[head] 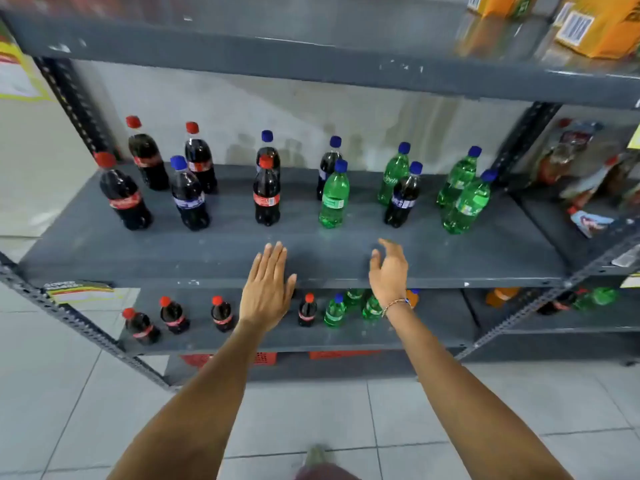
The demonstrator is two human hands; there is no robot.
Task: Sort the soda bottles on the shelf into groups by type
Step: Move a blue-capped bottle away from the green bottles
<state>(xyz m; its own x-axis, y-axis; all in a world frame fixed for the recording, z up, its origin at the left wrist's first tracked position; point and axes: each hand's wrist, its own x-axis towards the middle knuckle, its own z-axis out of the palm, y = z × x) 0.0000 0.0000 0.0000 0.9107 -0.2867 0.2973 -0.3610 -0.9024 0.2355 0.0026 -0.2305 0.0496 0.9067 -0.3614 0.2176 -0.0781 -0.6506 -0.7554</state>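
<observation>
Soda bottles stand mixed on the grey middle shelf point(104, 258). Red-capped dark cola bottles point(125, 197) cluster at the left, and one more red-capped cola point(266, 194) stands mid-shelf. Blue-capped dark cola bottles point(188, 195) are scattered among them, one point(403, 199) at the right. Green bottles with blue caps point(334, 199) fill the right half, the rightmost point(465, 206) near the post. My left hand point(266, 289) hovers flat over the shelf's front edge, fingers apart, empty. My right hand point(389, 275) reaches forward, open and empty, short of the green bottle.
The lower shelf point(415, 336) holds small red-capped colas, green bottles and an orange bottle. An upper shelf point(311, 69) overhangs, with orange cartons point(595, 26) on it. Packaged goods point(585, 174) fill the neighbouring shelf at right. Tiled floor lies below.
</observation>
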